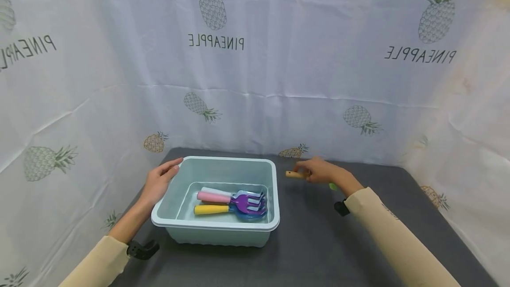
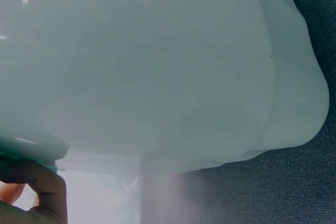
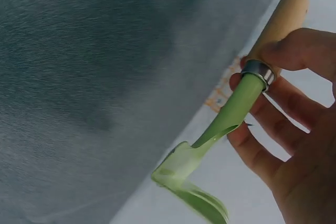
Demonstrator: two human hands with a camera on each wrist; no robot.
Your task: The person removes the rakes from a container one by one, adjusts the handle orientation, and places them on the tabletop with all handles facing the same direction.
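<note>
My left hand [image 1: 157,184] grips the left rim of a pale green plastic basin [image 1: 223,224]; in the left wrist view its curled fingers [image 2: 50,187] show at the basin's rim. Inside lie small garden tools: a purple fork [image 1: 245,203] with a pink handle, a light-blue fork with a white handle [image 1: 215,191], and a blue-headed tool with a yellow handle [image 1: 211,209]. To the basin's right, above the table, my right hand [image 1: 318,170] holds a small garden rake [image 3: 236,100] by its wooden handle, near the metal collar. Its bent green head is seen side-on.
The basin stands on a dark grey table [image 1: 318,242], left of its middle. A white curtain [image 1: 279,65] printed with pineapples hangs behind the table and along both sides. Each wrist wears a black strap [image 1: 142,250].
</note>
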